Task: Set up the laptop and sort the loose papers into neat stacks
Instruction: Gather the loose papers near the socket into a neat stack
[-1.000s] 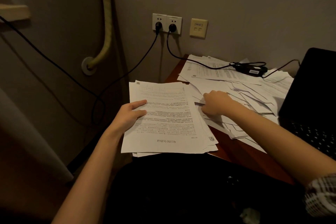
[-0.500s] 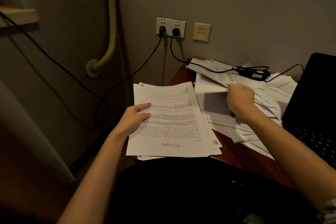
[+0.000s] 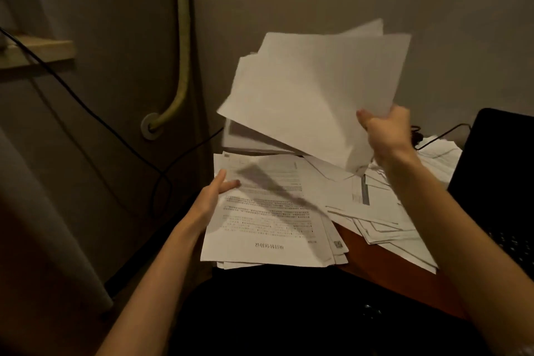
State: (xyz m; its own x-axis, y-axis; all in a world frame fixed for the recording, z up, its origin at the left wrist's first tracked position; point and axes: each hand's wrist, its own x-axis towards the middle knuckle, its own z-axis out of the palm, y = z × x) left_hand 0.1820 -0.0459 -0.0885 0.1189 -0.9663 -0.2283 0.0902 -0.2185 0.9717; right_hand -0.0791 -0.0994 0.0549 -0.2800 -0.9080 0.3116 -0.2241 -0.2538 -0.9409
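My right hand (image 3: 387, 131) grips a bundle of white sheets (image 3: 312, 95) and holds it up in the air, fanned out and blank side toward me, over the table. My left hand (image 3: 215, 193) holds the left edge of a stack of printed papers (image 3: 268, 228) that overhangs the table's left corner. More loose papers (image 3: 381, 217) lie scattered across the wooden table (image 3: 384, 272). The black laptop (image 3: 497, 182) stands open at the right edge, its keyboard partly in view.
A black cable (image 3: 439, 137) runs over the papers behind my right hand. More black cables (image 3: 161, 179) hang down the wall at the left, beside a yellowish pipe (image 3: 182, 66). A small shelf (image 3: 37, 52) juts out at the far left. The lifted sheets hide the wall sockets.
My right hand has gathered sheets from the scattered pile and lifted them high above the table. My left hand stays on the printed stack. The view has shifted closer.
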